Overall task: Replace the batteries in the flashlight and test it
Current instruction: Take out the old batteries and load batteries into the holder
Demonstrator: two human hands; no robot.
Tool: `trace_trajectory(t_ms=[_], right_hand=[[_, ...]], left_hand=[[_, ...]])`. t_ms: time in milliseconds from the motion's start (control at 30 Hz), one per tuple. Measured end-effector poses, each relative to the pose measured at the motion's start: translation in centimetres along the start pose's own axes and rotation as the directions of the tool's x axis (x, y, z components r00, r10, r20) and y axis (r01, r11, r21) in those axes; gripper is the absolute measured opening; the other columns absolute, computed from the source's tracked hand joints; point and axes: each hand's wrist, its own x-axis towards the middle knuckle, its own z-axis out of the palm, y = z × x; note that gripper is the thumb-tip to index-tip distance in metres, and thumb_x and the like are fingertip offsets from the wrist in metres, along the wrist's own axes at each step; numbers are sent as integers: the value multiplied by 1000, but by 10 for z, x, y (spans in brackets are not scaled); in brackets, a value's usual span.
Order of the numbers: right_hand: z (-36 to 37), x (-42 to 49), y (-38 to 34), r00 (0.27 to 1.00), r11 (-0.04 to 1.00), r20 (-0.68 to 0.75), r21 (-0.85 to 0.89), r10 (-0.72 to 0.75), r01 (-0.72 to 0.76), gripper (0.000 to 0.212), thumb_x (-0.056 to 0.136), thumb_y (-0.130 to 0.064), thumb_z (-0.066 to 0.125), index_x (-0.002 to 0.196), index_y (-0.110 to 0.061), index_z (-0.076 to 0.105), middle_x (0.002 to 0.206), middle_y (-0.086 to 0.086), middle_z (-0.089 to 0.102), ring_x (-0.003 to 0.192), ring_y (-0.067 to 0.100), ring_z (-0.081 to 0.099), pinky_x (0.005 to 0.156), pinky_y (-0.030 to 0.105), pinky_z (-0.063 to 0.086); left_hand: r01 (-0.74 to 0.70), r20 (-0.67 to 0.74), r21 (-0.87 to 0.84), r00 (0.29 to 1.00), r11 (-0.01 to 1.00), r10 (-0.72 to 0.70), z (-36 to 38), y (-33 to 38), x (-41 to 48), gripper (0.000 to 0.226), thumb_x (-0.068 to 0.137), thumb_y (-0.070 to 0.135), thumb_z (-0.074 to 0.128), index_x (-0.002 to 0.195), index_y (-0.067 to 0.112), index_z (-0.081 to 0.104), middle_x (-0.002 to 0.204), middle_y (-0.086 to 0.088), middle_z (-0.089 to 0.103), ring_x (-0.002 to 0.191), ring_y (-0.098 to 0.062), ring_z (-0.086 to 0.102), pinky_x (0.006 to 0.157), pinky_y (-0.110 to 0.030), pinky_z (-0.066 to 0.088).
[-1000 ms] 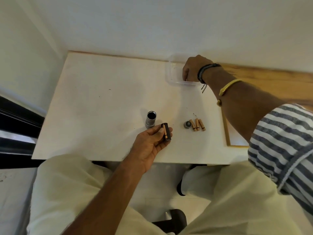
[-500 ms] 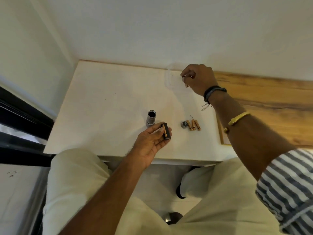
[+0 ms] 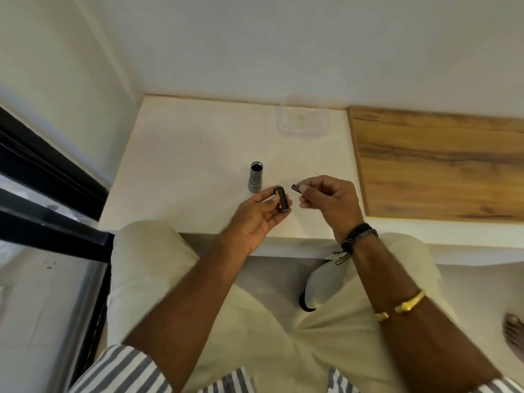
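Your left grip [image 3: 255,219] curls round the battery holder [image 3: 282,200], a stiff black cartridge, with the open flashlight body [image 3: 256,180] standing upright on the counter [image 3: 184,165] just beyond its fingertips. Just to its right, your right grip [image 3: 329,199] pinches a battery [image 3: 295,188] by one end, its free end pointing at the holder, close but apart. Both likely handle light, hard and slick: brace the holder by its long sides, and pinch the battery mid-body.

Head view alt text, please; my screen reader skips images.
A seated person's left hand holds a black battery holder while the right hand pinches a battery beside it, above a white table. The open flashlight body stands upright just behind; a clear container sits farther back.
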Motion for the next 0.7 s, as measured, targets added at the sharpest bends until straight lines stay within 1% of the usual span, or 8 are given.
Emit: trace_trajectory(t_ms=[100, 167, 233, 300, 367, 467, 567, 700], right_hand=[[-4, -7, -1, 999, 995, 1, 90, 35, -35, 13, 90, -1, 72, 101, -4, 78, 93, 12, 78, 81, 22, 73, 77, 32, 62], [-7, -9, -2, 998, 990, 0, 129, 59, -58, 17, 88, 2, 72, 102, -5, 78, 99, 13, 78, 89, 27, 74, 84, 36, 62], [-8, -11, -2, 998, 991, 4, 122, 61, -61, 19, 87, 3, 73, 103, -5, 78, 102, 14, 78, 93, 29, 74, 87, 39, 61], [-8, -13, -2, 999, 995, 10, 95, 37, -38, 20, 88, 2, 73, 106, -5, 77, 96, 13, 78, 87, 26, 74, 84, 40, 63], [-7, -14, -2, 1000, 997, -5, 72, 3, -2, 22, 86, -1, 77, 107, -6, 75, 85, 13, 76, 78, 23, 73, 74, 38, 63], [-5, -14, -2, 998, 997, -55, 70, -28, 32, 22, 80, -6, 84, 99, -7, 71, 79, 15, 76, 70, 25, 74, 64, 36, 62], [-3, -14, 0, 995, 996, -73, 44, -73, 76, 14, 81, -12, 84, 93, -12, 76, 78, 12, 77, 68, 26, 74, 65, 40, 63], [0, -15, 2, 987, 989, -69, -58, -143, 139, 13, 85, -13, 81, 97, -12, 78, 81, 10, 78, 73, 27, 76, 70, 46, 64]], left_hand=[[18, 38, -11, 999, 1000, -17, 2, 0, -2, 32, 98, -6, 49, 128, 2, 57, 117, -29, 67, 109, -37, 68, 94, -44, 56], [29, 41, -28, 999, 999, -28, 2, -1, -4, 32, 99, -5, 47, 129, 1, 57, 121, -29, 65, 110, -38, 67, 93, -44, 56], [33, 41, -35, 999, 999, -32, 2, -2, -5, 32, 99, -4, 47, 130, -1, 56, 121, -28, 65, 109, -36, 68, 92, -43, 57], [30, 54, -24, 998, 999, -29, 1, -2, -5, 33, 100, -2, 48, 131, 1, 56, 123, -27, 65, 111, -35, 67, 94, -43, 56], [28, 63, -14, 998, 1000, -27, 0, -2, -7, 32, 99, -2, 50, 131, 3, 57, 125, -26, 64, 113, -34, 66, 96, -44, 55], [17, 59, 26, 998, 1000, -18, -1, -3, -7, 31, 99, 0, 52, 129, 4, 58, 125, -22, 66, 114, -33, 66, 95, -43, 55], [0, 58, 55, 998, 998, -4, -2, -4, -7, 26, 99, 1, 52, 123, 4, 61, 125, -19, 67, 115, -32, 65, 96, -41, 55], [-3, 71, 74, 997, 997, -2, -1, -5, -8, 22, 98, 0, 52, 114, 6, 66, 120, -19, 69, 114, -30, 67, 95, -41, 56]])
